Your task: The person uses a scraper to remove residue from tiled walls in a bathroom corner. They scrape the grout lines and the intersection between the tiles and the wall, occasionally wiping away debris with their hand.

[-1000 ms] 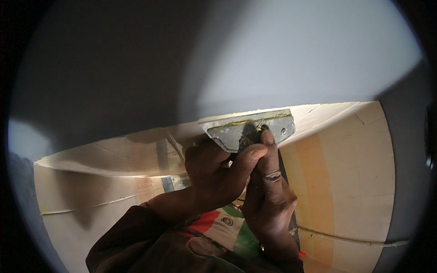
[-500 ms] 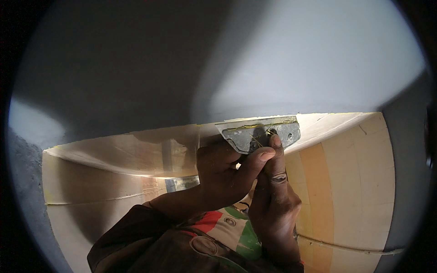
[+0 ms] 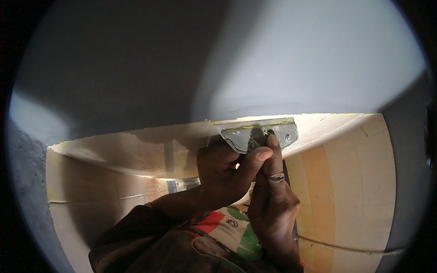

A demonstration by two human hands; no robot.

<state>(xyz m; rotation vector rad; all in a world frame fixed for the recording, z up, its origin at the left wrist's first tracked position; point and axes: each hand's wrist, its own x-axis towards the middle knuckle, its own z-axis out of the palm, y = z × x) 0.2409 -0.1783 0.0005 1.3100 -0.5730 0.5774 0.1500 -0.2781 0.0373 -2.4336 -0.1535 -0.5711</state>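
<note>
Both my hands are raised to a flat grey trapezoid tool point(image 3: 233, 138), which looks like a scraper, with small screws and yellow strands on its face. Its long upper edge lies along the lower edge of a grey surface point(image 3: 291, 68), beside a pale strip. My left hand point(image 3: 223, 175) is closed on the tool's left part, thumb in front, the other fingers hidden behind. My right hand point(image 3: 275, 200) is also closed on it, index finger pressed up against its face. The two thumb and finger tips meet at the tool's lower middle. Thin shavings stick up near its left corner.
Tiled wall point(image 3: 364, 182) with an orange band stands on the right, a cord point(image 3: 350, 245) running across it. Another pale wall point(image 3: 82, 195) lies left. Dark grey borders flank both sides. My patterned shirt point(image 3: 227, 232) shows below. A hard shadow crosses the grey surface.
The tool and both hands have slid slightly left along the edge. Thin shavings now show at the tool's left corner. The grip looks the same.
</note>
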